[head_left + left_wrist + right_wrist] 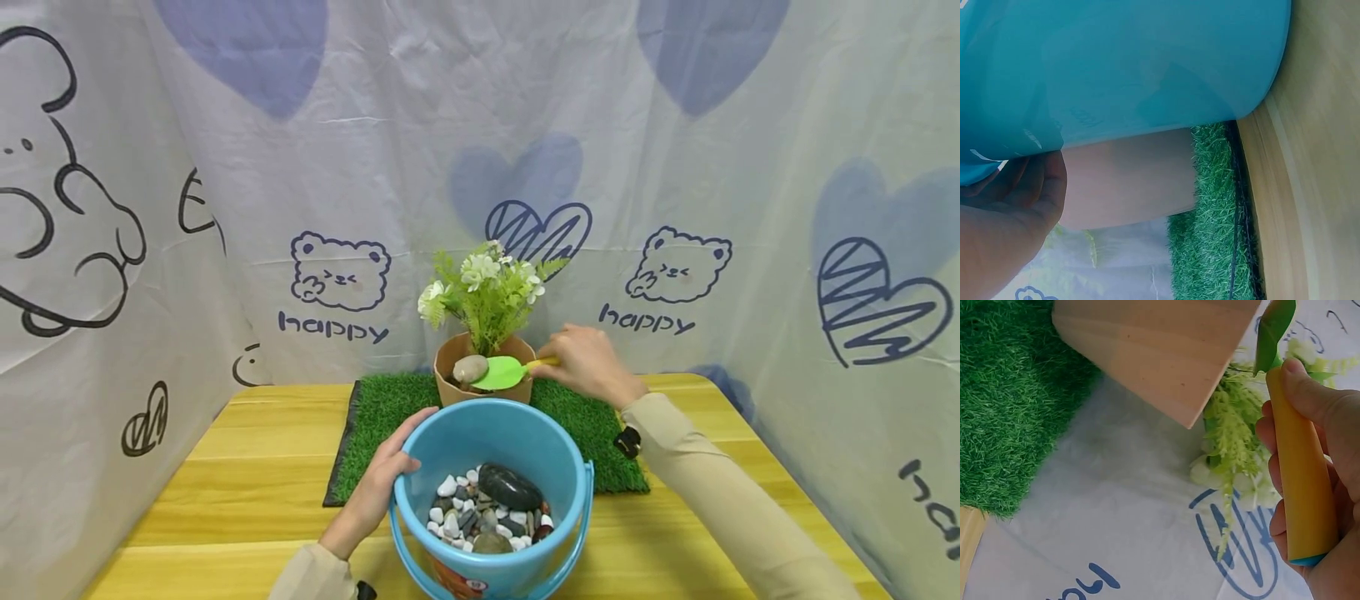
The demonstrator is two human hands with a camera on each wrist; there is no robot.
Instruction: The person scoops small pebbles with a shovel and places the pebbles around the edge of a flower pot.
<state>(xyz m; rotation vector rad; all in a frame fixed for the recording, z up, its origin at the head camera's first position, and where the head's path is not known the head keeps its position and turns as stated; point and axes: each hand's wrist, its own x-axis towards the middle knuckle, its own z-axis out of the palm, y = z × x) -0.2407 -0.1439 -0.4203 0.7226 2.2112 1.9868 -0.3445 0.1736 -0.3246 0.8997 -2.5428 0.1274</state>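
My right hand grips the yellow handle of a small trowel with a green blade. The blade extends left over the mouth of a tan plant pot. At its tip is a smooth beige stone, overlapping the pot's opening. White flowers with green leaves rise from the pot. My left hand holds the rim of a light blue bucket, thumb over the edge and fingers outside. Inside the bucket lie white and grey pebbles and a large black stone.
The pot stands on a green artificial grass mat behind the bucket. Under the mat is a yellow wooden table. A white printed curtain hangs close around the back and sides. The bucket's blue handle hangs down in front.
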